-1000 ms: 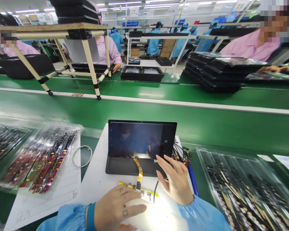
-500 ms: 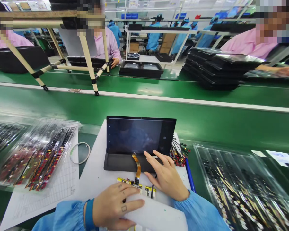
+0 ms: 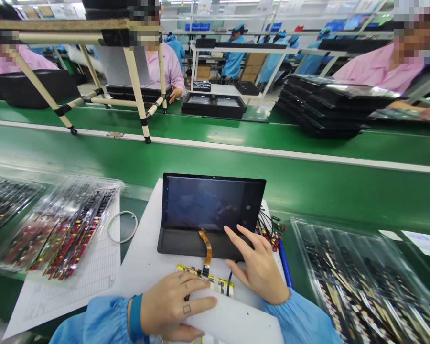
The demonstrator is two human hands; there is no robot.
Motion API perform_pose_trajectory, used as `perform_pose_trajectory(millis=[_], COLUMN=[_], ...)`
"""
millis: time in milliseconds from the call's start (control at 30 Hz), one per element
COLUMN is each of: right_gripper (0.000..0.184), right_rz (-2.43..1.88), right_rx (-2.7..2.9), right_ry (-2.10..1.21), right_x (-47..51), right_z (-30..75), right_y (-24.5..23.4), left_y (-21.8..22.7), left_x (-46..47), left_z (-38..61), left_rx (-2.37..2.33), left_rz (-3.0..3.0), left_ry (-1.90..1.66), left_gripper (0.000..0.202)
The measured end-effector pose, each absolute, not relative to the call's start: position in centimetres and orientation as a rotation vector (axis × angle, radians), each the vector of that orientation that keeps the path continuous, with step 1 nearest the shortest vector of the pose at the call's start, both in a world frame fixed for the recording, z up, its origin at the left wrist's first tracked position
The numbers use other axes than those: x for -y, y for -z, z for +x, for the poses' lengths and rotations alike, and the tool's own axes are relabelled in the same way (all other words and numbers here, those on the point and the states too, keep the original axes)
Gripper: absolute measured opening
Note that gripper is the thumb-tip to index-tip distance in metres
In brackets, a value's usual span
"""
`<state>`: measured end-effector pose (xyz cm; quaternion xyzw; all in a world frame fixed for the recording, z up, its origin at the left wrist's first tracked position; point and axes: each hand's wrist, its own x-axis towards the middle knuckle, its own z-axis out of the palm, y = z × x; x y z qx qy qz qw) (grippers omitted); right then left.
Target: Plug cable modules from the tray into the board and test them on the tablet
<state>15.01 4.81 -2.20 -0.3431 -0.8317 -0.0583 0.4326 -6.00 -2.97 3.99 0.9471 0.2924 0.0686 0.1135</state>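
Since a second ago, a white block [image 3: 240, 313] has come in at the left hand [image 3: 168, 306], over the near part of the white surface [image 3: 143, 258] where a glare lay, and the right hand [image 3: 260, 267] has edged leftward along the propped-up screen [image 3: 200, 200].

The right hand's fingers [image 3: 241, 243] are spread with nothing between them, tips at the screen's lower edge; from here I can't tell whether they touch it. The left hand's are loosely parted, the index lying along the block; gripping or merely pressing, I can't tell. Just past them, partly covered, is the yellow-taped circuit strip [image 3: 222, 285], its gold ribbon cable [image 3: 208, 253] running to the foot of the screen, towards the surface's far edge. A blue pen [image 3: 284, 265] lies along the right edge, and a pale ring [image 3: 123, 241] just off the left.

My reading: this step pairs the block at the strip with a look at, or touch on, the screen. The next move calls for a steady left hand and a light fingertip, without tugging the ribbon.
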Motion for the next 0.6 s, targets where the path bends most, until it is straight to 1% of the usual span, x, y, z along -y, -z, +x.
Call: perform_pose_trajectory(millis=[167, 300, 467, 600], right_gripper=[0.043, 0.048, 0.053, 0.053], right_rz=[-0.947, -0.915, -0.896, -0.938], right_rx=[2.078, 2.151, 2.143, 2.111], right_ry=[0.169, 0.19, 0.263, 0.285], right_x=[-4.3, -3.9, -3.9, -4.1], right_z=[16.2, 16.0, 15.5, 15.5], right_y=[2.9, 3.5, 3.5, 3.9], left_y=[-3.9, -4.0, -4.2, -4.2], left_x=[3.0, 3.0, 2.9, 2.8], left_z=[-6.3, -6.4, -6.3, -6.2], left_rx=[-0.88, -0.886, -0.906, -0.9], left_rz=[2.768, 2.772, 2.802, 2.826], left_ry=[-0.208, -0.191, -0.256, -0.166], left_gripper=[0.046, 0.045, 0.044, 0.046])
